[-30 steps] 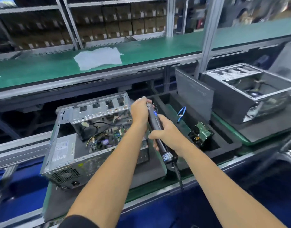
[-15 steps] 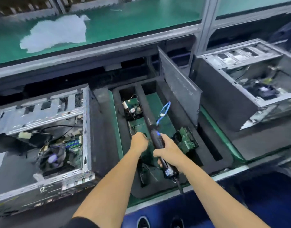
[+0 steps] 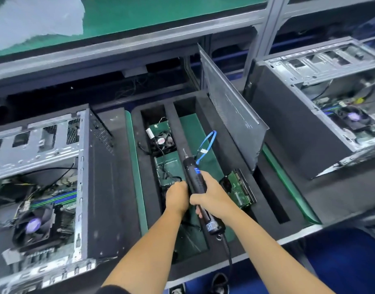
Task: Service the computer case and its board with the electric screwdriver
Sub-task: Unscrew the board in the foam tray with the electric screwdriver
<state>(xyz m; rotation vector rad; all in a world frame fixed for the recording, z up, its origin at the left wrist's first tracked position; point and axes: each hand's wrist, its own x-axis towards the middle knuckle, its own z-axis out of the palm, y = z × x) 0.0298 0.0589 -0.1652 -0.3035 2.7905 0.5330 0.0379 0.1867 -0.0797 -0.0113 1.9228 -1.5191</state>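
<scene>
At far left an open computer case point(image 3: 55, 187) lies on its side on the bench point(image 3: 288, 238), its board point(image 3: 52, 200) exposed with a black cooler fan point(image 3: 33, 225) near the front; just right of it sits a black foam tray point(image 3: 231, 124) with long slots; in the left slot lie a small fan point(image 3: 162, 141) and black wires; the left hand point(image 3: 177, 197) reaches into this slot, fingers curled down among the wires, though whether they grip anything I cannot tell; touching beside it, the right hand point(image 3: 212, 197) has its fingers wrapped round the black electric screwdriver point(image 3: 196, 181), bit pointing away over the tray; a blue cable point(image 3: 206, 145) loops beyond; a green drive board point(image 3: 238, 187) leans beside the right hand; a grey side panel point(image 3: 229, 111) stands tilted in the tray; at far right a second open case point(image 3: 322, 107).
</scene>
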